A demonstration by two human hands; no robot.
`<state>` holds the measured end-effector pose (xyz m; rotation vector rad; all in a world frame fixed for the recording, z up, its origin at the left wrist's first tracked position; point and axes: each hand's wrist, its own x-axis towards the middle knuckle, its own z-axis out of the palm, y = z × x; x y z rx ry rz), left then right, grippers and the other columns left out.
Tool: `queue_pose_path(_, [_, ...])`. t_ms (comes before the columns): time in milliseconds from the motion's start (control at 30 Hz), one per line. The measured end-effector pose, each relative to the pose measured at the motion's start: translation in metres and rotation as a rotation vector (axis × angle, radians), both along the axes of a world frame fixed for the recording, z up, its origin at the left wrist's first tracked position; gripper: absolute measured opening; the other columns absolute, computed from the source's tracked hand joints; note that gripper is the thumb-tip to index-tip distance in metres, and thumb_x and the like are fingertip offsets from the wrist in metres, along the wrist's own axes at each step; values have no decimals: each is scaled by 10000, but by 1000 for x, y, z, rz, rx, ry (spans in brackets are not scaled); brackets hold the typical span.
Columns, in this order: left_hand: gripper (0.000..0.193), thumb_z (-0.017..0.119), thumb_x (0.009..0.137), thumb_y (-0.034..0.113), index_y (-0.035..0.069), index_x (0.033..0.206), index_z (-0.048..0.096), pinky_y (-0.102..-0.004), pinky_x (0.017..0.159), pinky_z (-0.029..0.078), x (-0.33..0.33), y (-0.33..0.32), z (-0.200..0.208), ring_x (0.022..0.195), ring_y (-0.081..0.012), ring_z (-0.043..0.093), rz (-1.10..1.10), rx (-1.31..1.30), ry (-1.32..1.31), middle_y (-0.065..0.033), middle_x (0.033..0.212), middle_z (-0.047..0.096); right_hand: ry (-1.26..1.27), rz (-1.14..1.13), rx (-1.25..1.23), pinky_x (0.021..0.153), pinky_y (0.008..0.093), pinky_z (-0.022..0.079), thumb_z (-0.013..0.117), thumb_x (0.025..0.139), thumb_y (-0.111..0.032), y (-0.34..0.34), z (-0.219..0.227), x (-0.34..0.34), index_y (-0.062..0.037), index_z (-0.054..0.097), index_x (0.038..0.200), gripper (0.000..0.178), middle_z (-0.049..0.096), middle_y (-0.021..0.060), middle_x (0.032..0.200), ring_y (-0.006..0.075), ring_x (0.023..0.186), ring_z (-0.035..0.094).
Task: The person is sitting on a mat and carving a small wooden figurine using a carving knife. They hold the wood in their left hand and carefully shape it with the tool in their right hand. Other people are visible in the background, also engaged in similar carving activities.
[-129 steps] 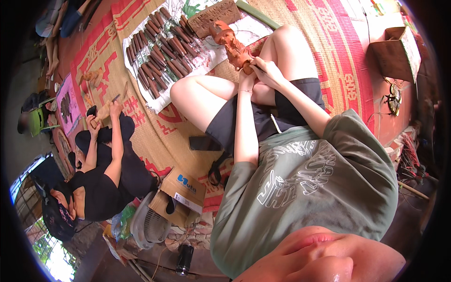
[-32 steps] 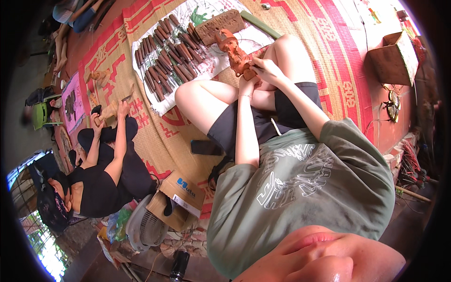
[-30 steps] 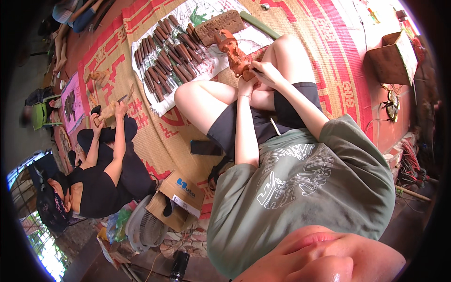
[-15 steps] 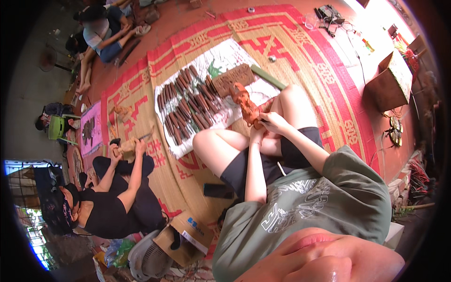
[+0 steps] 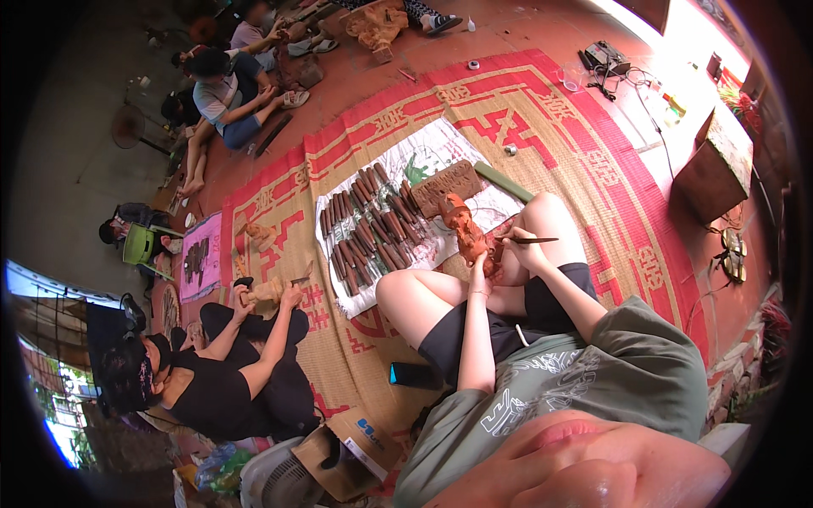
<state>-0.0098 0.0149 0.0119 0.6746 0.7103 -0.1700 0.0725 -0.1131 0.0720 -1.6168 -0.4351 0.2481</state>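
Note:
A reddish-brown carved figurine [image 5: 462, 227] leans away from me above my crossed legs. My left hand [image 5: 481, 262] is closed around its lower end. Just to the right, my right hand [image 5: 523, 251] grips a slim dark carving tool [image 5: 540, 240], which points rightward, apart from the figurine. Beyond the figurine lies a brown carved block [image 5: 445, 186] on a stained white cloth [image 5: 345, 298]. Several wooden-handled tools [image 5: 373, 222] lie in rows on that cloth, to the left of the block.
A patterned red and tan mat [image 5: 356, 372] lies beneath me. A phone [image 5: 415, 375] rests by my left hip. On the left a person in black [image 5: 216, 389] works on a pale wooden piece [image 5: 269, 290]. A cardboard box [image 5: 339, 466] stands nearer; a wooden box [image 5: 716, 165] stands right.
The whole view has shifted, so the scene sits lower and further right. My right hand has drawn off the figurine's base, and its tool now points right. The phone's screen shows blue.

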Motion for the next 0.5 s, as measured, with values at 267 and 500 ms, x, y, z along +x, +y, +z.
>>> queue_pose_path(267, [602,469,776,609,44,968,549,-308,627,511,0,8,-24,664,-219,596,116,-23,7,-104,789,606,-61,147,-168,556,270,427,594,798,-29,-2,9,-11,-2,535,778,68,553,49,623,112,598,507])
queue_pose_path(500, [487,550,787,511,57,964,558,-306,631,516,-3,3,-16,656,-203,600,188,-65,-9,-82,777,611,-113,255,-100,605,293,487,564,804,6,0,19,-14,21,520,786,50,623,129,698,187,666,623])
